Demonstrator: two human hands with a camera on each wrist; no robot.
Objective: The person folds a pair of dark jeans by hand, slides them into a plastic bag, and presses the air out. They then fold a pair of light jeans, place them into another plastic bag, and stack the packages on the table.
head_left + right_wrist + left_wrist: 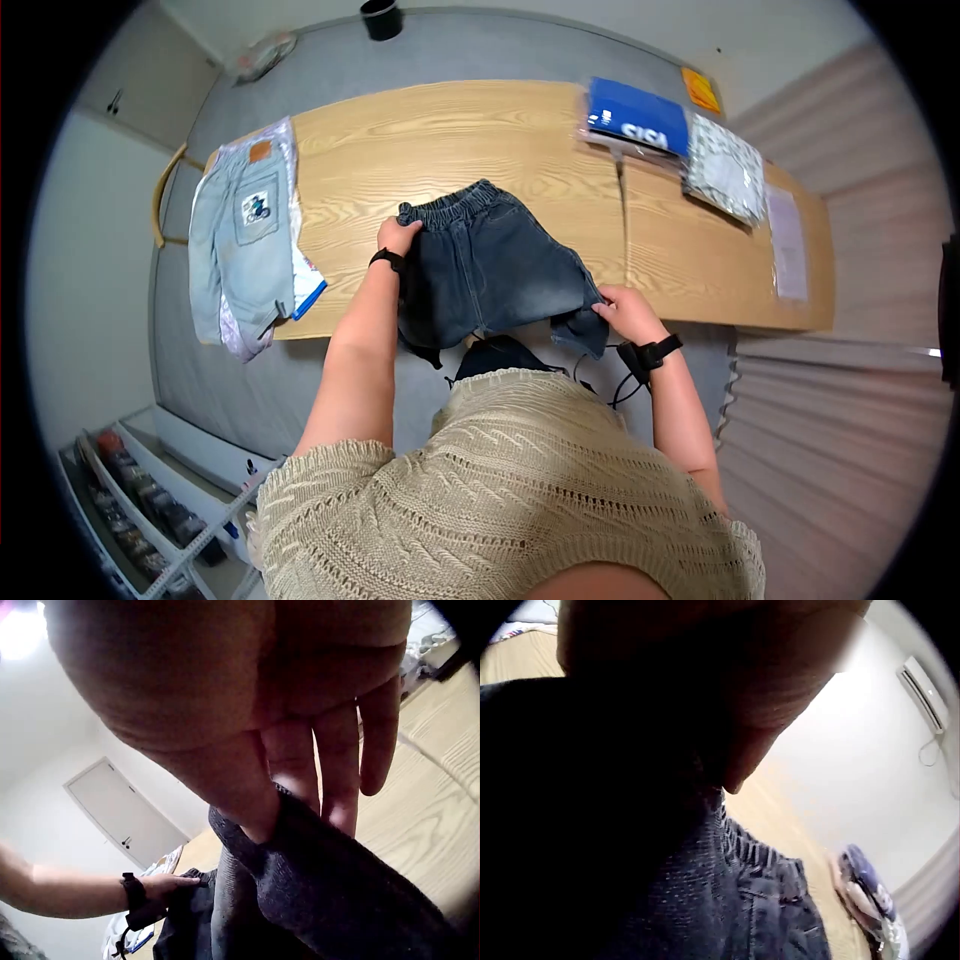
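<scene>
Dark blue denim shorts (480, 265) with a gathered elastic waistband lie across the front of the wooden table, one leg hanging over its near edge. My left hand (399, 236) grips the waistband's left end, thumb on top. At the lower right, my right hand (630, 312) pinches the hem of the other leg. In the right wrist view, the thumb and index finger of that right hand (300, 750) press the dark denim (322, 877) between them while the other fingers extend. The left wrist view shows the elastic waistband (754, 851) beside the shadowed left hand (757, 705).
Light blue denim pants (255, 215) lie over other clothes at the table's left end. A blue packaged garment (637, 118) and a white patterned package (724, 168) rest at the right. Storage bins (150, 500) stand at lower left, a chair (168, 195) beyond the left edge.
</scene>
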